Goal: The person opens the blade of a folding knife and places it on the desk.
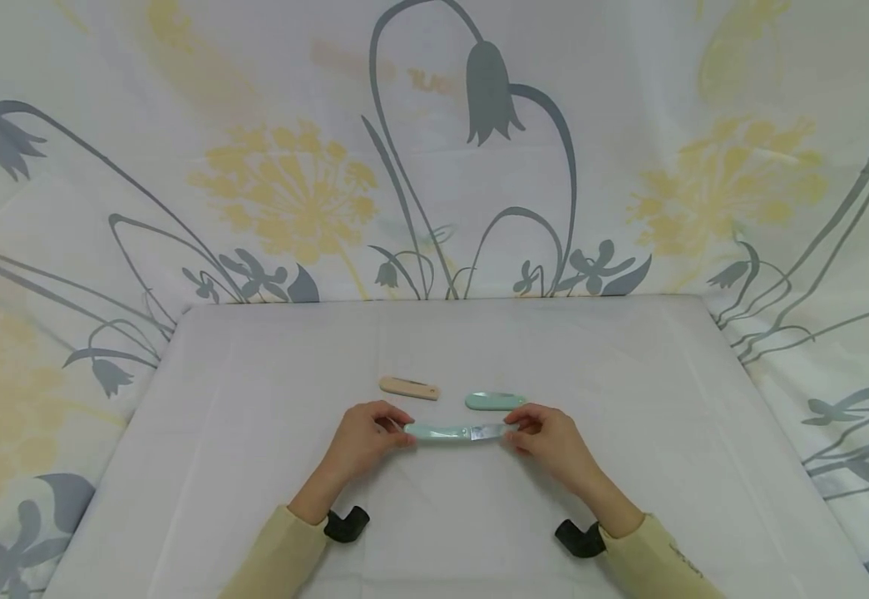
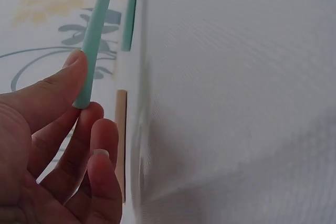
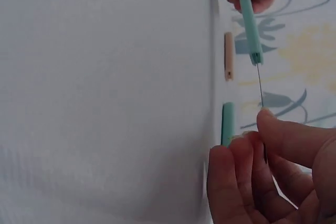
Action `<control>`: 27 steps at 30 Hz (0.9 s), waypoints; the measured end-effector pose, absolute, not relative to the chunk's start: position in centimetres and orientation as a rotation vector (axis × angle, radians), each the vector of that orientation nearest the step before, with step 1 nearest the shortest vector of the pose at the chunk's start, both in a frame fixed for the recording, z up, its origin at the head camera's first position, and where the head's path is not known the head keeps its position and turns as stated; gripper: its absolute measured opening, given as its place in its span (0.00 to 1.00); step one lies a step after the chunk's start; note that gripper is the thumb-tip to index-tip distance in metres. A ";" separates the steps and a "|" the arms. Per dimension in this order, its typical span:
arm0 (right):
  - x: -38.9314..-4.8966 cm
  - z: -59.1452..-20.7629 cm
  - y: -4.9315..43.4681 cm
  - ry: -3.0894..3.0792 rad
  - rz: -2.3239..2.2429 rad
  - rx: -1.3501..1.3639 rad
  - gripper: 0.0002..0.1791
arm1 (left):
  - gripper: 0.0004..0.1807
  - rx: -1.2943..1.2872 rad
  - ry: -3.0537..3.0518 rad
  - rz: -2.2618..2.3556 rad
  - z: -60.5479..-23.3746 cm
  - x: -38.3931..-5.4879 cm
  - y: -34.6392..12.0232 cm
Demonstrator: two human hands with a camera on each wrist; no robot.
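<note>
Over the middle of the white table (image 1: pixel 464 349), left hand (image 1: pixel 365 433): there at nine o'clock, pinching the outer end of a mint handle (image 2: pixel 94 40) between thumb and fingers.
Right hand (image 1: pixel 550 437): over at three o'clock, pinching the far end of a bare blade (image 1: pixel 486 432), again between thumb and fingers.
Open knife (image 1: pixel 445 433): right here between both hands, held clear of the table, stretched nearly straight from nine to three; almost edge-on in the right wrist view.
Tan knife (image 1: pixel 409 388): folded, resting on the table at ten o'clock from the open one, near the left hand but apart.
Second mint knife (image 1: pixel 494 402): folded too, lying at two o'clock, close by the right fingers; touching or not, cannot tell.
Black wrist fittings (image 1: pixel 347 524): out at eight and four.
Pale yellow sleeves (image 1: pixel 277 553): farther along those same hours.
Flowered curtain (image 1: pixel 629 91): up at twelve behind the table, with a grey bell flower (image 1: pixel 490 91) high above, yellow blooms (image 1: pixel 295 195) around eleven and past one.
</note>
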State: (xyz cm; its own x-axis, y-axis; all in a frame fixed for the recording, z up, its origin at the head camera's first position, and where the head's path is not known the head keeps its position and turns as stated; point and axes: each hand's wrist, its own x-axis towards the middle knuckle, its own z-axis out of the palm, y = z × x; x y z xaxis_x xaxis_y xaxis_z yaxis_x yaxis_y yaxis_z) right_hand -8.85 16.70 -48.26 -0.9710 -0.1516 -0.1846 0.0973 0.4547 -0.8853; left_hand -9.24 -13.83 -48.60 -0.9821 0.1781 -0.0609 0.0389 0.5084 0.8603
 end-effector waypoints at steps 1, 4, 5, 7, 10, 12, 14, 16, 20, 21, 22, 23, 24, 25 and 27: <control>-8.9 -48.3 16.8 2.525 -1.454 -0.081 0.10 | 0.10 0.192 2.606 1.460 -48.6 -9.2 -13.8; -9.1 -48.3 16.9 2.618 -1.320 -0.161 0.10 | 0.11 0.200 2.612 1.409 -48.6 -9.1 -13.7; -9.1 -48.3 16.9 2.627 -1.300 -0.180 0.11 | 0.11 0.201 2.615 1.392 -48.6 -9.1 -13.7; -9.3 -48.4 17.0 2.630 -1.277 -0.199 0.12 | 0.11 0.205 2.622 1.362 -48.6 -9.2 -13.6; -9.4 -48.3 17.0 2.644 -1.246 -0.206 0.11 | 0.11 0.223 2.635 1.328 -48.7 -9.2 -13.6; -9.4 -48.2 17.0 2.651 -1.232 -0.198 0.11 | 0.11 0.237 2.639 1.321 -48.7 -9.2 -13.6; -9.4 -48.0 17.0 2.653 -1.228 -0.188 0.10 | 0.11 0.248 2.642 1.319 -48.8 -9.3 -13.5; -9.4 -48.0 17.0 2.654 -1.226 -0.178 0.10 | 0.11 0.256 2.646 1.315 -48.8 -9.3 -13.5; -9.5 -48.2 17.0 2.662 -1.207 -0.151 0.09 | 0.10 0.264 2.644 1.284 -49.0 -9.3 -13.5; -9.5 -48.4 17.1 2.666 -1.196 -0.143 0.09 | 0.10 0.267 2.643 1.275 -49.1 -9.3 -13.5; -9.5 -48.5 17.1 2.667 -1.189 -0.138 0.08 | 0.10 0.268 2.641 1.266 -49.2 -9.3 -13.5; -9.5 -48.7 17.1 2.668 -1.184 -0.135 0.08 | 0.10 0.266 2.636 1.259 -49.2 -9.3 -13.5; -9.5 -48.8 17.1 2.671 -1.180 -0.133 0.08 | 0.10 0.260 2.632 1.253 -49.3 -9.3 -13.5; -9.5 -48.9 17.1 2.674 -1.177 -0.136 0.08 | 0.10 0.261 2.631 1.247 -49.3 -9.3 -13.4; -9.5 -49.1 17.1 2.684 -1.176 -0.148 0.09 | 0.10 0.269 2.640 1.241 -49.3 -9.3 -13.4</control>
State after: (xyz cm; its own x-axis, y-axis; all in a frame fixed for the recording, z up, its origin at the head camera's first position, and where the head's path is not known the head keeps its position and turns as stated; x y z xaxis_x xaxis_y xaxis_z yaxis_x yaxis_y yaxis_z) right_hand -9.53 17.08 -49.09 -0.9736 -0.1736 -0.1484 -0.0086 0.6771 -0.7359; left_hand -9.29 -13.42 -49.34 -0.9609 0.2529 -0.1124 0.0749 0.6285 0.7742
